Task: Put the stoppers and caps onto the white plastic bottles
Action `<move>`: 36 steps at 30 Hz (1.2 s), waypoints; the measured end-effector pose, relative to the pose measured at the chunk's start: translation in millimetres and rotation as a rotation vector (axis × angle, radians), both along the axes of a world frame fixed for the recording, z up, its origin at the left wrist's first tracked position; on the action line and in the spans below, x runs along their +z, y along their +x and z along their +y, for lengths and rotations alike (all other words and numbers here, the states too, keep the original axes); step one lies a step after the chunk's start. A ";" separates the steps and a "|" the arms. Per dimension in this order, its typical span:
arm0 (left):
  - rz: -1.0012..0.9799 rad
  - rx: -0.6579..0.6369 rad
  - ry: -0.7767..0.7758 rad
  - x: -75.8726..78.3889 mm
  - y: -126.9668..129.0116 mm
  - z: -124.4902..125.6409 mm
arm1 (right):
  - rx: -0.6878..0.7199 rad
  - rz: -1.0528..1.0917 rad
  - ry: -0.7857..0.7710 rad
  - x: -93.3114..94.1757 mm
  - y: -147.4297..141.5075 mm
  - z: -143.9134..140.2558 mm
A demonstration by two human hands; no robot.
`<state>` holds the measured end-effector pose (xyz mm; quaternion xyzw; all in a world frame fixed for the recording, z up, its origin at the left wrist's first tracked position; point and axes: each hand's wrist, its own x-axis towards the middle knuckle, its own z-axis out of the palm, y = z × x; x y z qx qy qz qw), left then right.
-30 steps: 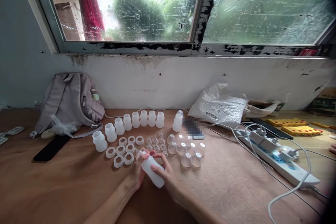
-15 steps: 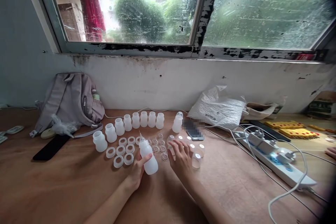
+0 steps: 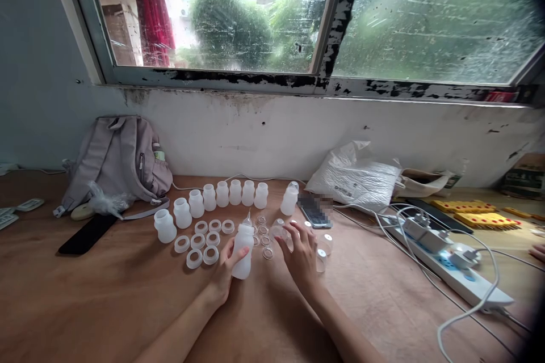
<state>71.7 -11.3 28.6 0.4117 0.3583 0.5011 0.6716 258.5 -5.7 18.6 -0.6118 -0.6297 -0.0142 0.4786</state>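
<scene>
My left hand (image 3: 227,272) is closed round a translucent white baby bottle (image 3: 242,252), held nearly upright with its pointed teat on top. My right hand (image 3: 300,252) is among the clear caps (image 3: 321,261) on the table, its thumb and curved fingers round one clear cap (image 3: 286,240). White collar rings (image 3: 195,259) lie in a group left of the bottle, and thin clear rings (image 3: 267,253) lie between my hands. Several open bottles (image 3: 165,227) stand in a curved row behind. A capped bottle (image 3: 289,199) stands apart at their right.
A power strip (image 3: 443,261) with plugs and loose white cables lies at the right. A phone (image 3: 315,212) and a silver plastic bag (image 3: 355,176) are behind my right hand. A backpack (image 3: 119,159) and a black phone (image 3: 87,235) are at the left.
The bottle in my left hand has turned from a tilt to nearly upright. My right hand has shifted slightly right, its fingers more curled round a clear cap. The camera view has shifted slightly.
</scene>
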 end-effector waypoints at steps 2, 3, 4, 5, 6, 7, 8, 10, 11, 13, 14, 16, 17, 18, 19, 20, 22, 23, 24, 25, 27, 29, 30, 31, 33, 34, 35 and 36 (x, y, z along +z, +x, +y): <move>0.044 -0.036 0.037 2.6 -0.3 -1.0 | 0.152 0.276 -0.012 6.9 -1.5 -1.7; 0.066 -0.041 0.057 3.8 -0.3 -1.5 | 0.219 0.426 -0.030 9.4 -2.4 -2.3; 0.084 -0.038 0.072 4.8 -0.3 -1.9 | 0.268 0.573 -0.049 10.9 -3.2 -2.5; 0.099 -0.029 0.080 5.6 -0.2 -2.2 | 0.300 0.706 -0.064 11.6 -3.5 -2.3; 0.113 -0.018 0.082 6.1 -0.1 -2.5 | 0.319 0.821 -0.072 11.4 -3.5 -1.6; 0.128 -0.010 0.079 6.4 -0.1 -2.6 | 0.334 0.911 -0.080 10.8 -3.0 -0.7; 0.146 -0.008 0.076 6.5 -0.1 -2.5 | 0.349 0.975 -0.088 10.0 -2.2 0.4; 0.176 -0.019 0.085 6.2 -0.5 -1.9 | 0.382 1.035 -0.105 8.4 -0.6 2.1; 0.184 -0.024 0.096 5.9 -0.9 -1.4 | 0.396 1.042 -0.110 8.0 -0.1 2.4; 0.189 -0.039 0.110 5.3 -1.7 -0.2 | 0.412 1.022 -0.123 7.8 -0.3 2.0; 0.193 -0.045 0.112 5.2 -2.0 0.4 | 0.413 1.005 -0.130 8.0 -0.9 1.5; 0.206 -0.046 0.113 5.3 -2.2 1.2 | 0.408 0.974 -0.140 8.7 -2.4 0.1; 0.214 -0.036 0.115 5.6 -2.0 1.4 | 0.406 0.960 -0.145 9.0 -3.2 -0.6; 0.221 -0.023 0.117 6.0 -1.5 1.5 | 0.404 0.950 -0.150 9.3 -3.9 -1.1; 0.227 -0.009 0.117 6.3 -1.0 1.6 | 0.401 0.943 -0.155 9.5 -4.4 -1.6; 0.230 0.003 0.114 6.7 -0.4 1.5 | 0.400 0.935 -0.160 9.5 -4.9 -2.1; 0.236 0.012 0.107 7.2 0.8 1.5 | 0.404 0.918 -0.175 9.3 -5.9 -2.9; 0.239 0.012 0.108 7.4 1.1 1.5 | 0.410 0.910 -0.182 9.1 -6.5 -3.4; 0.242 0.011 0.110 7.5 1.4 1.6 | 0.416 0.904 -0.190 8.9 -7.1 -3.9; 0.244 0.012 0.113 7.6 1.4 1.6 | 0.424 0.900 -0.199 8.7 -7.9 -4.4; 0.248 0.015 0.118 8.1 1.1 1.4 | 0.436 0.900 -0.218 9.1 -9.5 -5.8; 0.253 0.015 0.125 9.2 0.3 0.9 | 0.444 0.900 -0.233 10.3 -11.3 -7.5; 0.257 0.014 0.130 9.8 -0.2 0.5 | 0.447 0.898 -0.238 11.0 -12.2 -8.6; 0.263 0.014 0.137 10.4 -0.7 0.2 | 0.448 0.896 -0.242 11.7 -13.2 -9.7; 0.284 0.025 0.164 10.8 -1.9 -0.2 | 0.440 0.895 -0.245 11.8 -15.6 -12.0; 0.300 0.035 0.181 10.4 -2.5 -0.2 | 0.432 0.896 -0.246 11.0 -16.9 -13.2; 0.316 0.046 0.198 9.5 -3.1 0.1 | 0.423 0.899 -0.243 9.5 -18.2 -14.2; 0.330 0.056 0.215 8.2 -3.8 0.5 | 0.415 0.904 -0.238 7.5 -19.5 -15.0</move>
